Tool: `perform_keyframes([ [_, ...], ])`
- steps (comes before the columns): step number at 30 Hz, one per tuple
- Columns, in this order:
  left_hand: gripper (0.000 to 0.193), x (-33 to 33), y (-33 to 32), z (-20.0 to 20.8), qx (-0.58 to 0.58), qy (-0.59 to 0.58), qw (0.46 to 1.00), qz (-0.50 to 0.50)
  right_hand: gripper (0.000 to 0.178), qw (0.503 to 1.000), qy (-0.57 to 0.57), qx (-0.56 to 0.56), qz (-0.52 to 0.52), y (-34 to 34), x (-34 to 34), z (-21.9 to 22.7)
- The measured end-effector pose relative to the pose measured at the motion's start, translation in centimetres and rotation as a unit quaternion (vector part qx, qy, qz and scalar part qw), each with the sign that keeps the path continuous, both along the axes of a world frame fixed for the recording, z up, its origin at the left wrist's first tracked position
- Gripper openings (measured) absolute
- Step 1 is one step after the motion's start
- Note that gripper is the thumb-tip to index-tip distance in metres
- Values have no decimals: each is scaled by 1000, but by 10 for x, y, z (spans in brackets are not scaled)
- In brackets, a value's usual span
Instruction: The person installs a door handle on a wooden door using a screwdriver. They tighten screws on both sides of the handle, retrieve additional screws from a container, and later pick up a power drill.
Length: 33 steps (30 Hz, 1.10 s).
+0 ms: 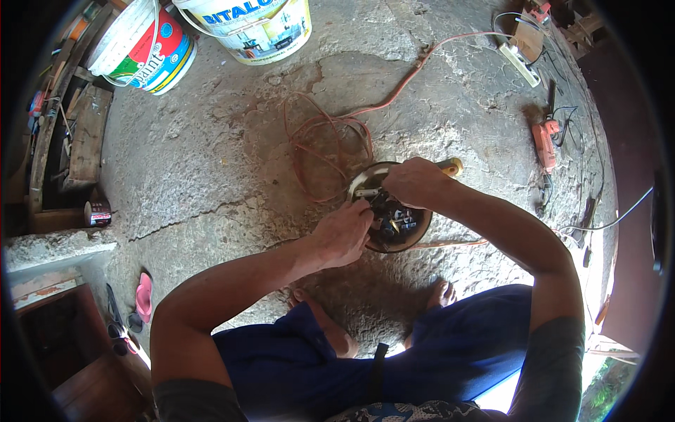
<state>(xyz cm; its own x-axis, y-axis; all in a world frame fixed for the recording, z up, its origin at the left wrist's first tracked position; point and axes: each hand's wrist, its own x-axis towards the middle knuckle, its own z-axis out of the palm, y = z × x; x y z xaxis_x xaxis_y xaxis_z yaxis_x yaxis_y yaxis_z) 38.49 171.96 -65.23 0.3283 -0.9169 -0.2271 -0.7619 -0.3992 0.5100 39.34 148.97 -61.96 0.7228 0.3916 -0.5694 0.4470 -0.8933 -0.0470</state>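
Note:
A round, dark-rimmed housing (420, 238), open at the top, sits on the ground in front of my feet. Dark parts and wires (396, 224) lie inside it, with a small pale piece (367, 192) near its left side. My left hand (344, 233) is at its left rim, fingers closed around something I cannot make out. From the far right side my right hand (415, 181) reaches in, its fingers bent closed and what they grip hidden. A yellow-and-dark handle (451, 167) sticks out just beyond my right wrist; whether I hold it is unclear.
An orange cord (394, 96) loops across the rough concrete to a white power strip (519, 65). On the right lies an orange power tool (545, 144). Two paint buckets (144, 49) (256, 32) stand at the far left. A pink sandal (143, 297) and a can (98, 214) are at left.

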Motion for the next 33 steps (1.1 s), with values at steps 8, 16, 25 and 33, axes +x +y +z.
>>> perform_keyframes([
  [8,63,2,-2,-16,43,-49,998,-1,24,995,19,94,-2,-18,-34,27],
  [16,48,5,1,10,91,12,993,-75,11,994,-97,50,32,-26,-10,49],
  [25,42,0,0,10,144,84,983,-70,10,995,-96,-15,14,11,-3,26],
  [33,24,11,18,-20,-47,-80,995,-44,19,998,-35,37,20,-2,-16,15],
])
